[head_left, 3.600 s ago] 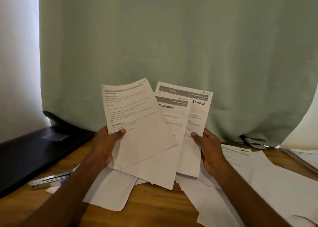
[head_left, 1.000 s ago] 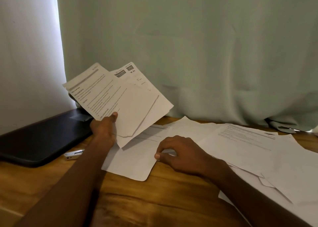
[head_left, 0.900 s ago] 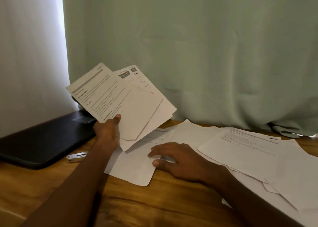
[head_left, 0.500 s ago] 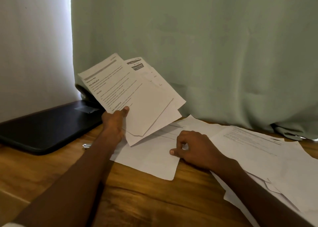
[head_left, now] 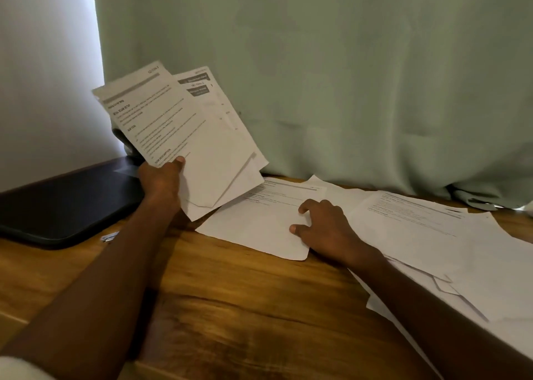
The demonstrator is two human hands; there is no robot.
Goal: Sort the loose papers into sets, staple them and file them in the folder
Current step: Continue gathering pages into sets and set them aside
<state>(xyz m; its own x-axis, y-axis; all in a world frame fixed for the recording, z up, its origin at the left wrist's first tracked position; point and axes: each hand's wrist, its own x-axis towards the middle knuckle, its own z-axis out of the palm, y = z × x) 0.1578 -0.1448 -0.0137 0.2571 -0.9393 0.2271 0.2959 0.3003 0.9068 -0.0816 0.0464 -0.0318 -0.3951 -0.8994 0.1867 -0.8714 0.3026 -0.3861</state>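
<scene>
Sorting is the step in hand, as I judge it: the left hand (head_left: 161, 178) grips a fanned set (head_left: 184, 137) of printed sheets upright above the table (head_left: 230, 307), thumb on the front page; the right hand (head_left: 323, 229) lies on a loose sheet (head_left: 259, 221) flat on the wood, fingers half curled at its edge, though whether they have pinched it yet I cannot tell. To do this well, the fingers should drag the sheet's edge clear of the pile (head_left: 418, 229) before lifting, read its heading, then slide it into the fan squarely so the corners meet for stapling; thin paper buckles if pushed from the middle. The sheets are white, limp and lightly curled, one with a rounded-looking corner; the table is glossy grained wood; the dark folder (head_left: 66, 204), matte and smooth, lies at the left, with a stapler (head_left: 109, 237) mostly hidden behind the left arm.
</scene>
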